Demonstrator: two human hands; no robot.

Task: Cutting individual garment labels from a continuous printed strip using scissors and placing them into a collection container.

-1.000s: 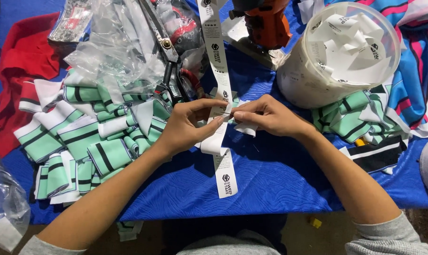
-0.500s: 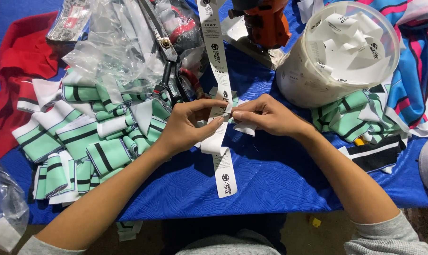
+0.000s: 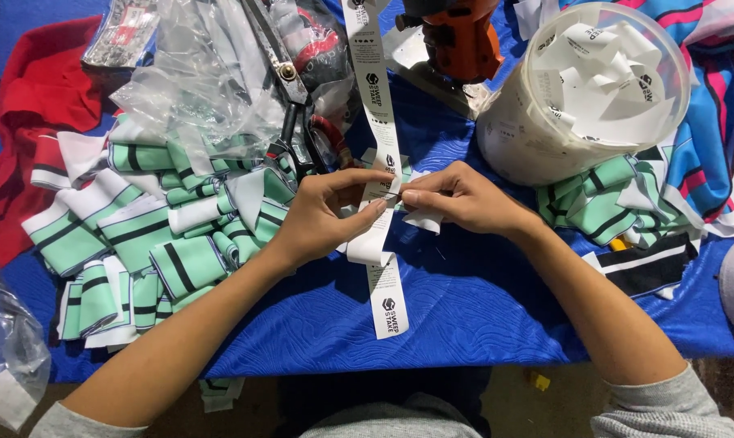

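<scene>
Red cloth [image 3: 26, 122]: soft, crumpled, at the far left on the desk [image 3: 480, 308], which I see covered in blue textured fabric.

Striped cuffs [image 3: 140, 243]: a loose heap of mint-green knit bands with black and white stripes, folded flat, left of centre.

Plastic bag [image 3: 205, 81]: clear, wrinkled film lying over the top of the heap.

Scissors [image 3: 298, 122]: long metal blades, dark handles, just right of the bag.

Left hand [image 3: 322, 215]: forearm comes in from the lower left, palm turned inward, thumb and fingers pinched on the label tape [image 3: 380, 243].

Label tape: white woven ribbon with dark printed marks, running from the top edge down the middle of the desk; its free end hangs below the hands onto the blue fabric.

Right hand [image 3: 464, 199]: forearm from the lower right, fingers clenched on the same tape, fingertips meeting those of the left hand.

Tub [image 3: 545, 130]: round translucent white plastic, filled with cut white labels, right of the hands; more striped cuffs lie at its foot.

Compared with half a second ago, I note both hands and the tape unchanged in place.
</scene>
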